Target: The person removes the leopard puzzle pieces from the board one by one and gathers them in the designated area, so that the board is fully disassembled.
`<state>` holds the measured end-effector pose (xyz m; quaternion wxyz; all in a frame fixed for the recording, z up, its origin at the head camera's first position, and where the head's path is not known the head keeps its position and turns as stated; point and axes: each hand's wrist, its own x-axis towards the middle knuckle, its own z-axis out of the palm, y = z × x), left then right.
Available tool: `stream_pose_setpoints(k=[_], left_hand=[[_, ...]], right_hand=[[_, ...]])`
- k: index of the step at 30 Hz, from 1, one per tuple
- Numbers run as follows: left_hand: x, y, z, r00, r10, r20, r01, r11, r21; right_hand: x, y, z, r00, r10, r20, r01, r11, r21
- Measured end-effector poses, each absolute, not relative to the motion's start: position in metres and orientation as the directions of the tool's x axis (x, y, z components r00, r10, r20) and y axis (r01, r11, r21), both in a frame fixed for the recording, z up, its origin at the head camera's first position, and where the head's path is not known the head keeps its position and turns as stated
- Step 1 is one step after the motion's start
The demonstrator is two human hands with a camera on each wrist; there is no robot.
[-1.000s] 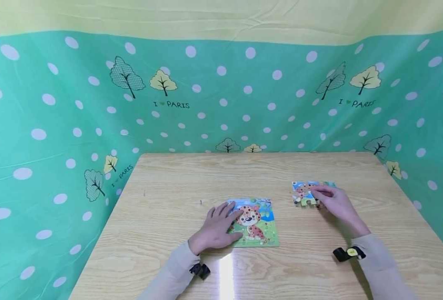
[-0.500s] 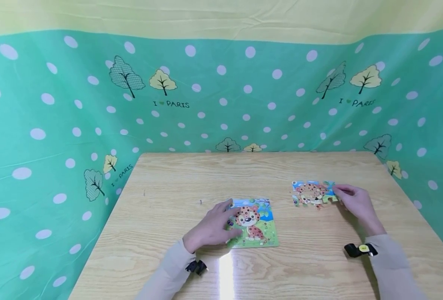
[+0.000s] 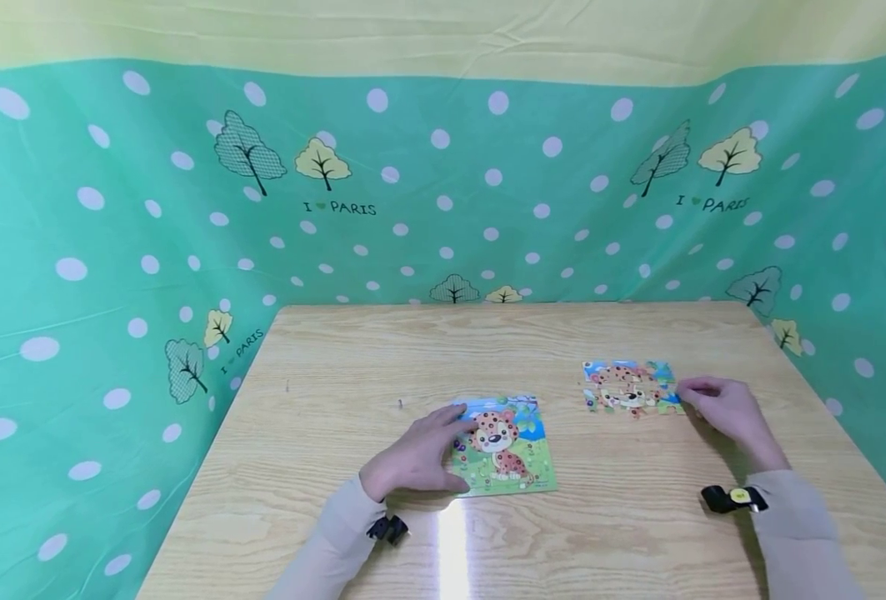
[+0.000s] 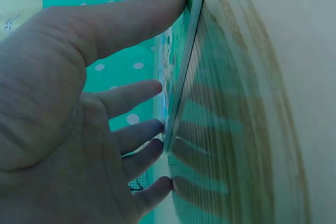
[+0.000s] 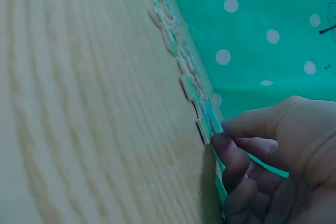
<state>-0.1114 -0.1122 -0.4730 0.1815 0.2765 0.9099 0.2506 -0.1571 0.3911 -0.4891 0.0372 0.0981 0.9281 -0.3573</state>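
A square puzzle board with a spotted leopard cub picture point(image 3: 513, 458) lies on the table. My left hand point(image 3: 416, 454) is at its left edge, fingers spread and fairly straight; in the left wrist view the thumb point(image 4: 142, 19) touches the board's edge. To the right lie several loose puzzle pieces point(image 3: 623, 379), laid close together with gaps, showing part of a cub's face. At their right end, my right hand point(image 3: 731, 412) pinches a puzzle piece point(image 5: 211, 121) at the edge of the group between thumb and fingertips. That piece is mostly hidden by the fingers.
The wooden table point(image 3: 382, 350) holds both items, with a bright reflection near its front. A tiny dark mark point(image 3: 401, 403) shows left of the board. A green dotted cloth point(image 3: 488, 183) hangs behind and along both sides.
My right hand has moved right, from over the pieces to their right edge, uncovering more of them. The left hand has drawn slightly left, uncovering more of the board.
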Motion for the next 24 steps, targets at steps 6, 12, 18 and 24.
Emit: stream_pose_setpoints(k=[6,12,18,24], left_hand=[[-0.111,-0.113,-0.474,-0.783,0.59,-0.198,0.403,0.723,0.561],[-0.11,-0.112,-0.475,-0.786,0.584,-0.205,0.399,0.73,0.555],[-0.111,-0.112,-0.477,-0.789,0.579,-0.204,0.399,0.736,0.547],[-0.111,-0.113,-0.477,-0.788,0.588,-0.182,0.411,0.723,0.555]], right_hand=[[-0.159,0.391,-0.491,-0.984,0.146,-0.106,0.18,0.769,-0.613],[-0.157,0.388,-0.487,-0.982,0.145,-0.122,0.19,0.766,-0.614],[-0.156,0.36,-0.476,-0.99,0.101,-0.093,0.138,0.731,-0.669],[-0.153,0.297,-0.466,-0.998,-0.068,-0.01,-0.042,0.714,-0.699]])
